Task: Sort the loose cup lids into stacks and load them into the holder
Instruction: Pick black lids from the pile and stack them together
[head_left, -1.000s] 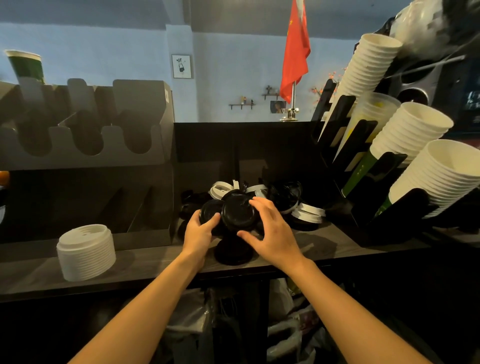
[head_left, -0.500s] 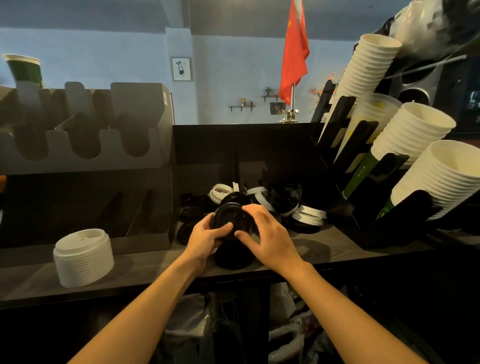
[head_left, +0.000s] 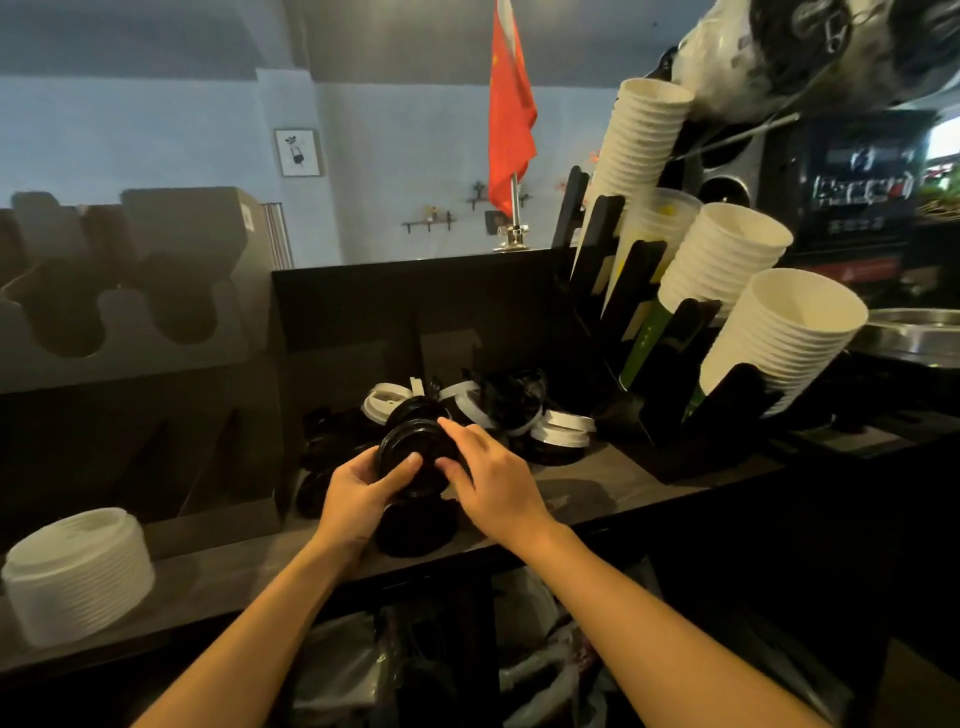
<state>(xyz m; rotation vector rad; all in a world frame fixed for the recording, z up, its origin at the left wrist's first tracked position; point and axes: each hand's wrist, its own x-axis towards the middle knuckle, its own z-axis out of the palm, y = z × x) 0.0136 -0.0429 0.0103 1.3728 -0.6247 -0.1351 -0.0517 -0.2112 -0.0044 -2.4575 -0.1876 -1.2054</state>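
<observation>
Since before, we've pulled the black lids (head_left: 415, 449) nearer, above the counter stack (head_left: 415, 532); left hand (head_left: 358, 493) curls round them, right hand (head_left: 493, 483) pinches their rim, and a slack grip could drop them, toppling it.

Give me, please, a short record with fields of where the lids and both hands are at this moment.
left: left hand grips black round plastic lid, thumb across its face
right: right hand pinches the same lid's right rim
below: black lid stack on dark wooden counter
behind: loose pile of black and white lids
far left: white lid stack on the counter
holder: grey slotted holder stands left of the pile
</observation>
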